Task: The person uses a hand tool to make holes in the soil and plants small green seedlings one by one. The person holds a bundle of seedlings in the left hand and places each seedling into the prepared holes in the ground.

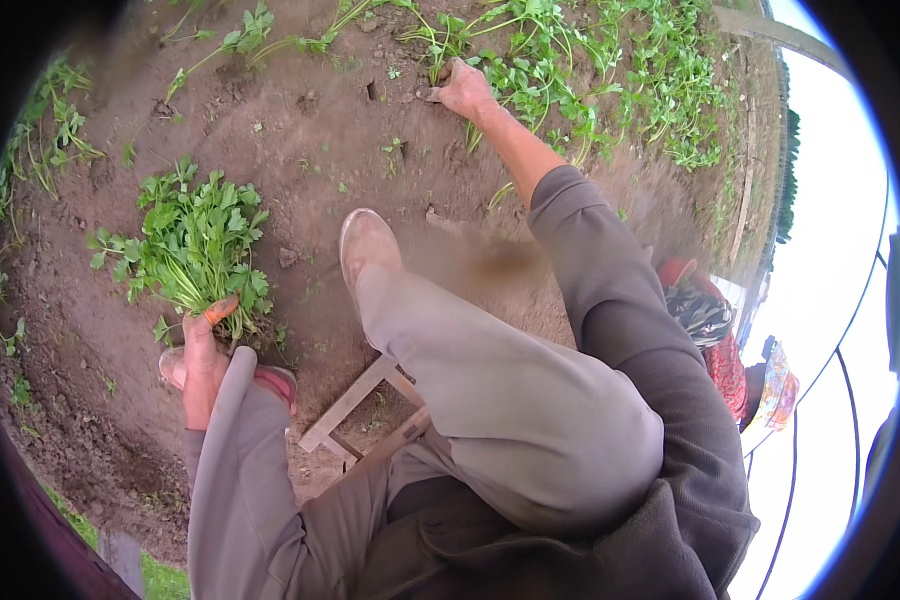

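Note:
My left hand (206,356) grips a thick bunch of leafy celery (202,232) low on its stems. Orange tape or a finger cover wraps the thumb. The leaves point away from me, and the stem ends sit close to my left shoe. Reaching far forward, my right hand (465,90) has its fingers closed around the base of a celery plant (441,56) at soil level. The fingertips are partly hidden, and whether the plant's roots are still in the ground I cannot tell. More celery plants (547,67) stand just right of that hand.
Under me is a low wooden stool (352,401). Bare soil (322,150) with small holes and clods surrounds my shoe (367,244). Celery (45,135) also grows at far left. Other people (709,322) are at right, one wearing a patterned hat (778,386). A pale arched frame piece (780,34) crosses the upper right.

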A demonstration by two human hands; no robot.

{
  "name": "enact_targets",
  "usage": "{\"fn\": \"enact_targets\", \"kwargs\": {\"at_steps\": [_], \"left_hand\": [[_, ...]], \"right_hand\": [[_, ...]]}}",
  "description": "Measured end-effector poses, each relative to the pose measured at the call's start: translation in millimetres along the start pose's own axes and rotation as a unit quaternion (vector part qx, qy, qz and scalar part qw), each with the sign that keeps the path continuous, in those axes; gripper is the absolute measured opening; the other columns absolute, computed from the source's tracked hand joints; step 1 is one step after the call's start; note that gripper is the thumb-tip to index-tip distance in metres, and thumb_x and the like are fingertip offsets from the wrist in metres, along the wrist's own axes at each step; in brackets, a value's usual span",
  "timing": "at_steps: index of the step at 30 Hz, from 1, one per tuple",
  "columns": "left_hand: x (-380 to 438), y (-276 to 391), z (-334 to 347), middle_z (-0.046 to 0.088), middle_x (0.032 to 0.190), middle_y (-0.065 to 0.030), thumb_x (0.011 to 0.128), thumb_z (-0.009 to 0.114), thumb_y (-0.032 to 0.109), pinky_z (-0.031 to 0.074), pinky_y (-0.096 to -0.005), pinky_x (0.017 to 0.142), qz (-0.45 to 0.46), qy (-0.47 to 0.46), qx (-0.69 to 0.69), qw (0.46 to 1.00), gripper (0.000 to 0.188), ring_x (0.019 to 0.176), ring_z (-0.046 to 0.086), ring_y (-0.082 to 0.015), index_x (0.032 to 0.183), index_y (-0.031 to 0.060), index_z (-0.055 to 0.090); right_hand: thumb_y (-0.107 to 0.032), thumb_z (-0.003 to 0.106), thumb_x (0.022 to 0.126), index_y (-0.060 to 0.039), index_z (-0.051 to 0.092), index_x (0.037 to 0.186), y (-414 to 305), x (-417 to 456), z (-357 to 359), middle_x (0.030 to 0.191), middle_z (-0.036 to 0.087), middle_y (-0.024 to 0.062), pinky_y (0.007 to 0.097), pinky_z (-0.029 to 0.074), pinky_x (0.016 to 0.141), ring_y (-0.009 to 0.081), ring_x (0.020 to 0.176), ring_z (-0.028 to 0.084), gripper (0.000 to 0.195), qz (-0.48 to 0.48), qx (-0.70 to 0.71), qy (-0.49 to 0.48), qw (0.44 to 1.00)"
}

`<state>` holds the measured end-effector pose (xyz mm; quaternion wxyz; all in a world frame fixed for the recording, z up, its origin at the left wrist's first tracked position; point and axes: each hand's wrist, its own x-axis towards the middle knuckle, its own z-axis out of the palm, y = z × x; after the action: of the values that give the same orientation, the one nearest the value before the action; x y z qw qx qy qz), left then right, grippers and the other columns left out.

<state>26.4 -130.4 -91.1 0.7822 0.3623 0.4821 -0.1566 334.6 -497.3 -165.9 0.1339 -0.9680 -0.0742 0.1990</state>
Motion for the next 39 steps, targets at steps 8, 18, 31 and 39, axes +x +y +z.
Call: {"fn": "enact_targets", "kwargs": {"at_steps": [8,18,31,39], "left_hand": [[-5,3,-8,0.06,0.089,-0.0114,0.066,0.056,0.003,0.046,-0.0287,0.075,-0.01,-0.011,-0.019,1.0,0.026,0.081,0.057,-0.0191,0.091,-0.006,0.057],[-28,20,9,0.054,0.099,-0.01,0.066,0.059,0.008,0.043,-0.0306,0.079,0.019,-0.155,-0.081,0.984,0.048,0.09,0.053,-0.0186,0.11,-0.0011,0.043],[-23,14,14,0.05,0.105,-0.0066,0.066,0.051,-0.007,0.041,-0.0254,0.078,0.05,-0.191,0.077,0.977,0.056,0.093,0.05,-0.0152,0.12,-0.0007,0.035],[-16,7,11,0.049,0.101,-0.0037,0.065,0.051,-0.001,0.039,-0.0246,0.075,0.095,-0.183,0.132,0.97,0.057,0.088,0.048,-0.0133,0.119,0.0006,0.036]], "right_hand": [[-0.011,0.055,0.066,-0.0037,0.053,0.085,-19,-4,0,0.087,0.058,0.0196,0.0399,0.044,0.074,0.0341,0.084,0.055,0.021,-0.033,-0.071,0.004,0.997],[-0.017,0.054,0.075,-0.0019,0.058,0.09,-233,-129,-44,0.073,0.058,0.0065,0.0267,0.043,0.063,0.0123,0.065,0.052,0.022,-0.134,0.176,-0.318,0.922],[-0.02,0.054,0.069,0.0022,0.057,0.081,-288,-161,25,0.074,0.059,0.0155,0.0325,0.044,0.066,0.0251,0.069,0.058,0.025,-0.171,0.135,-0.287,0.933],[-0.026,0.056,0.07,-0.0009,0.054,0.081,-296,-174,26,0.073,0.058,0.0138,0.0339,0.044,0.064,0.0251,0.069,0.057,0.027,-0.208,0.126,-0.214,0.946]]}}
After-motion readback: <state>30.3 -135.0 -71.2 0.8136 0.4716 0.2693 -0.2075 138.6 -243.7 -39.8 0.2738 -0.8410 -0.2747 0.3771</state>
